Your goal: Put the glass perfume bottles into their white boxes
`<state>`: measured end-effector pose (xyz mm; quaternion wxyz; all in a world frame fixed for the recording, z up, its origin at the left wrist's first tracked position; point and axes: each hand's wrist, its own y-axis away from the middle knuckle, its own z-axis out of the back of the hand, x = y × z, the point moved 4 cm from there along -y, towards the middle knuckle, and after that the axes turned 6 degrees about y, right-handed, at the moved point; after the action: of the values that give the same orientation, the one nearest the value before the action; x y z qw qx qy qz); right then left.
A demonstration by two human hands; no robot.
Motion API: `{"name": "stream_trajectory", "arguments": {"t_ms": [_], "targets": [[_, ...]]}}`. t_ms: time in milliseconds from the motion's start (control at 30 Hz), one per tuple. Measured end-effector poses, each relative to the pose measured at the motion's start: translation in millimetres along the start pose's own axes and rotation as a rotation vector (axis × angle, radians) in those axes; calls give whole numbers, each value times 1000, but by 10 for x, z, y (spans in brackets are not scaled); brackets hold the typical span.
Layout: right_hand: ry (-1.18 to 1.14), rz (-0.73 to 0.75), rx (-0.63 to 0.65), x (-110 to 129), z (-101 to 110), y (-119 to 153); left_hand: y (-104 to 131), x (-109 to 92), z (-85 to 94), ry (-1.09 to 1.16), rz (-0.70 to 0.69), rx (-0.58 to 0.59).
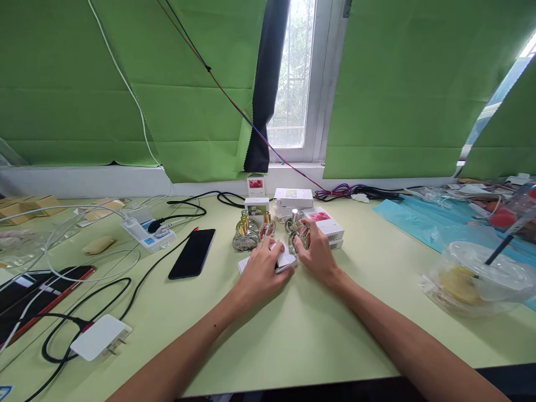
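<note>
My left hand [263, 268] lies over a small white box [287, 258] on the table, its fingers curled round the top and the thumb along the near edge. Part of that box is hidden under the palm. My right hand [316, 251] has its fingers closed round a round glass perfume bottle [293, 228] with a silver cap, just right of the box. Several more perfume bottles [245, 239], some with gold caps, stand together behind my left hand. Next to my right hand, white boxes with a pink flower print [324, 223] are stacked.
More white boxes [293, 197] stand toward the window. At left lie a black phone [192, 254], a power strip [151, 237], a white charger [101, 338] and tangled cables. A bagged plastic cup with a straw [473, 279] and blue sheeting [414, 215] occupy the right side.
</note>
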<state>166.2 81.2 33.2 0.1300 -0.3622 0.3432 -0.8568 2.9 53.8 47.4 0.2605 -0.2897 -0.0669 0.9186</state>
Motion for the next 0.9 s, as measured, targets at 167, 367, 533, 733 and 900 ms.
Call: {"name": "stream_trajectory", "arguments": {"t_ms": [167, 367, 533, 733, 900], "targets": [[-45, -52, -2, -17, -18, 15, 2, 11, 3, -16, -10, 8], [-111, -104, -9, -29, -29, 29, 4, 17, 4, -34, -14, 7], [-170, -143, -5, -21, -26, 30, 6, 19, 0, -31, -25, 1], [-225, -154, 29, -11, -53, 56, 1, -6, 11, -47, 7, 37], [-282, -191, 62, 3, -71, 69, 0, -24, 23, -38, 14, 30]]}}
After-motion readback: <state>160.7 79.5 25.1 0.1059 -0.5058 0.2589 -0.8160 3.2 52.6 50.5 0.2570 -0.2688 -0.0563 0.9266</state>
